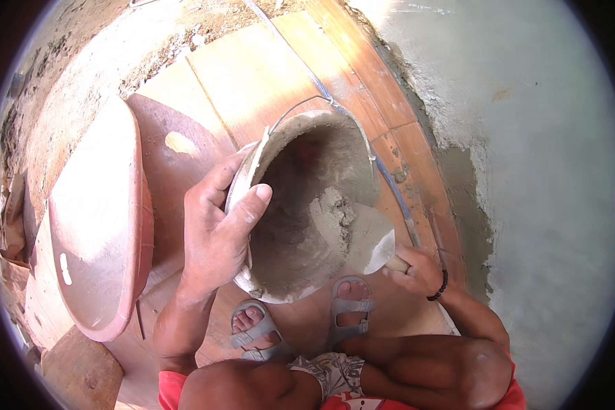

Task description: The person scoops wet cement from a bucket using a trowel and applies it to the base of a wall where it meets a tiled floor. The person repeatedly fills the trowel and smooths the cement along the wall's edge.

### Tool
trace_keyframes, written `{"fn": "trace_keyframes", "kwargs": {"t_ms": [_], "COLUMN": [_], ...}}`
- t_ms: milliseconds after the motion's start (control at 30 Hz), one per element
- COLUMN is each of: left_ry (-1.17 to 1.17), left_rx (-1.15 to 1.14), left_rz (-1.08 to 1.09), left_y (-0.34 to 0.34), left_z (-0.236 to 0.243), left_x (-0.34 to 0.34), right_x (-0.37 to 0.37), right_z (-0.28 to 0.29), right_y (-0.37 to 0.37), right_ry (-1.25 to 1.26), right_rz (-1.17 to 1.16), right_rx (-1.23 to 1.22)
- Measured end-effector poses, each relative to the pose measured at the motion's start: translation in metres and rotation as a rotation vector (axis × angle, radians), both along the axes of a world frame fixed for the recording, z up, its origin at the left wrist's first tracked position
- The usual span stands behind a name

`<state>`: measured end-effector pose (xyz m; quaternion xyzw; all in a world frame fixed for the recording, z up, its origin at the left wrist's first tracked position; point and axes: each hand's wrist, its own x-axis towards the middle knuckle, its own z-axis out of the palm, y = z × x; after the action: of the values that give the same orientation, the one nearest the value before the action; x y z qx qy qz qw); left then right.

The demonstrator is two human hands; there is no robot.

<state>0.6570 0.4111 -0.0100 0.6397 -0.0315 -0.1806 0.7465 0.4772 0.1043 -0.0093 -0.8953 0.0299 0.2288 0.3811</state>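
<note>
A mortar-crusted bucket (301, 147) with a thin wire handle is tilted so that its mouth faces me. My left hand (219, 222) grips its left rim, thumb over the edge and fingers behind the outer wall. In my right hand (417, 270) is the wooden handle of a trowel (376, 239), whose blade reaches over the bucket's lower right rim. A lump of wet grey mortar (335, 212) sits at the blade's far side, inside the bucket. More mortar coats the inner wall. Part of the trowel's handle is hidden by my fingers.
To the left, a large shallow basin (96, 225) leans on its side. Wood-look tiles (219, 61) cover the floor. A grey plastered wall (540, 171) rises at right, with wet mortar (461, 191) along its base. A long strip (393, 184) runs behind the bucket.
</note>
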Motion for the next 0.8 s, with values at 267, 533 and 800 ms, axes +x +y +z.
{"fn": "trace_keyframes", "kwargs": {"t_ms": [267,533,800], "left_ry": [0.008,0.052,0.038], "left_rx": [0.010,-0.029,-0.023], "left_rz": [0.122,0.131,0.110], "left_y": [0.014,0.010,0.019], "left_z": [-0.003,-0.004,-0.009], "left_x": [0.004,0.007,0.008], "right_x": [0.001,0.021,0.010], "right_z": [0.006,0.009,0.041], "right_y": [-0.042,-0.075,-0.083], "right_ry": [-0.022,0.256,0.152], "right_rz": [-0.257,-0.890,-0.898], "right_rx": [-0.107,0.331,0.246]}}
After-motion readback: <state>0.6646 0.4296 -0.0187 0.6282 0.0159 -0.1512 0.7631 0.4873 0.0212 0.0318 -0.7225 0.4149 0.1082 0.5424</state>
